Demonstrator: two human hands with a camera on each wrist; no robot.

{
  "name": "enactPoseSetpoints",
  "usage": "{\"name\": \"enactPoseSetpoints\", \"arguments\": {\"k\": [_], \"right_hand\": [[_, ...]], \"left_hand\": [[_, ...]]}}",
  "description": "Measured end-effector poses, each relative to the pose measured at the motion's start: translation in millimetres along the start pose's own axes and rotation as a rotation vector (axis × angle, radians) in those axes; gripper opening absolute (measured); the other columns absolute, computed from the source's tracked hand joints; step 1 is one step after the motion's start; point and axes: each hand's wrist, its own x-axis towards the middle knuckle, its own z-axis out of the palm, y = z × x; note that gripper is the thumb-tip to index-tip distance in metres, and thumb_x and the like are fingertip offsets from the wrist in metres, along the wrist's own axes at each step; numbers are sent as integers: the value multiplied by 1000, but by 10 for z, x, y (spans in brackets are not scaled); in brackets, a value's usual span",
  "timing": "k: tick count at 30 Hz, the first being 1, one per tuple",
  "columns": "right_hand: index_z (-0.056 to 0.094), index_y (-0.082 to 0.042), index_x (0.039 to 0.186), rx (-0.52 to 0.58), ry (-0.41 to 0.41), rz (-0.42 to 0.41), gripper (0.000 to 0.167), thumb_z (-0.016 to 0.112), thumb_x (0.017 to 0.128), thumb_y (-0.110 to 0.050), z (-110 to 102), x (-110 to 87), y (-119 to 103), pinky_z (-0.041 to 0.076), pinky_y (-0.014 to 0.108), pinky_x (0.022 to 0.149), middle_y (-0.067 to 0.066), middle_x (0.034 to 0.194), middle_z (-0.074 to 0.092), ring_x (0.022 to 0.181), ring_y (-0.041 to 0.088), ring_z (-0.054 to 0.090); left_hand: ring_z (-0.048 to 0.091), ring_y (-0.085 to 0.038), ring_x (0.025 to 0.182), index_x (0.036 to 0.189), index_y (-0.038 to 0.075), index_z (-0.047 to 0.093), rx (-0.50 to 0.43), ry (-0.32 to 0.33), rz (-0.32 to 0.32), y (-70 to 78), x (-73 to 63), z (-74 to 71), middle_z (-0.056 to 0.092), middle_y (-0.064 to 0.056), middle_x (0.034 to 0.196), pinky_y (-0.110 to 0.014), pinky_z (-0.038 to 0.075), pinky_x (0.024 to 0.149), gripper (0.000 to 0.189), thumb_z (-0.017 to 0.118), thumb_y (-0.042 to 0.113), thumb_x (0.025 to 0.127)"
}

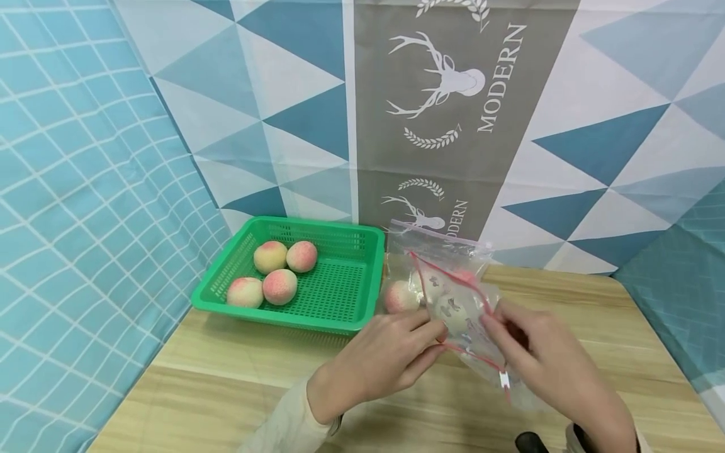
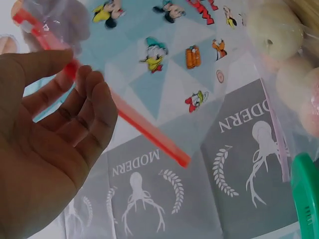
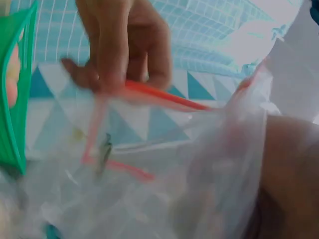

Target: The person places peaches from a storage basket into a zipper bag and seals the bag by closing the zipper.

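Note:
Both hands hold a clear zip bag with a red zip edge and small cartoon prints. My left hand pinches its red edge on the near left side, thumb against fingers in the left wrist view. The right hand grips the bag's right side between thumb and fingers. Its mouth is spread, with a white slider at the near corner. Just behind stands another clear bag with a pale pink zip, holding peaches and partly hidden by the front bag.
A green plastic basket with several peaches stands left of the bags on the wooden table. Patterned cloth hangs behind the table. A black rounded object shows at the bottom edge by the right sleeve.

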Motion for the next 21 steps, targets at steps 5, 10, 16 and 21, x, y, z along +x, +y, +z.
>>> {"name": "enactPoseSetpoints", "arguments": {"k": [5,10,16,21], "right_hand": [[56,-16,104,-162,-29,155,20,65,89,-6,-151,-19,86,41,23,51,-5,80,61,61,3,52],[65,-19,111,-243,-143,62,32,60,88,2,-189,-40,157,45,25,57,-6,98,66,71,5,53],[60,-5,133,-309,-245,164,42,54,91,-4,-156,-29,238,47,39,64,14,117,65,87,23,60],[58,2,130,-303,-141,243,40,56,98,-22,-211,-50,280,48,53,73,24,129,55,99,37,57]], "left_hand": [[46,-4,71,91,18,63,-4,-17,-4,19,4,6,50,6,89,-11,34,57,7,67,23,95],[53,-2,69,91,18,64,-16,-53,2,70,17,21,61,2,116,-10,37,55,7,65,22,97],[43,0,62,91,19,58,-18,-154,4,39,-15,19,53,13,77,-14,31,52,11,64,25,98],[43,3,61,96,20,60,-120,-212,-107,-141,-43,-110,57,16,76,-14,37,57,7,65,25,97]]}}
